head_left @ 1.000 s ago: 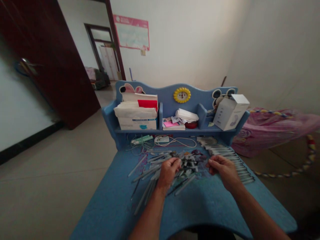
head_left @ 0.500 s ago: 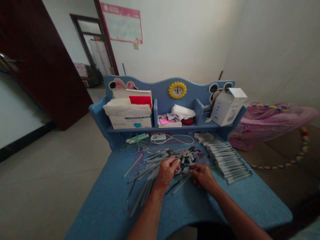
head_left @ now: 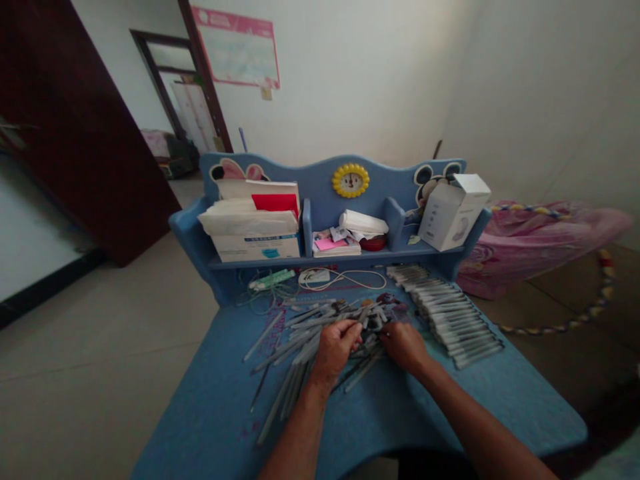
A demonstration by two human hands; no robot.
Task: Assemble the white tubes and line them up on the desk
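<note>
A loose pile of translucent pen barrels (head_left: 295, 343) fans out across the blue desk (head_left: 430, 413). My left hand (head_left: 336, 350) is closed in a pinch over the pile's right part; what its fingertips hold is too small to make out. Just to its right, my right hand (head_left: 404, 345) bends down with fingers closed among small grey and dark pen pieces (head_left: 377, 313). Its fingertips are partly hidden, and whatever they grip cannot be told. Further right, pens with dark ends (head_left: 453, 317) lie side by side in a neat slanting row.
Behind the pile lie a looped white cable (head_left: 345, 279) and a green-white stick (head_left: 273, 280) with tangled cord. The desk's shelf holds a paper-filled box (head_left: 255, 247), a white carton (head_left: 453, 213) and a yellow flower clock (head_left: 351, 181). A hoop (head_left: 565, 327) stands at right.
My right hand has turned over and its fingers have dipped into the small pieces beside my left hand. The left hand keeps its pinch in nearly the same place. The view has shifted slightly.
</note>
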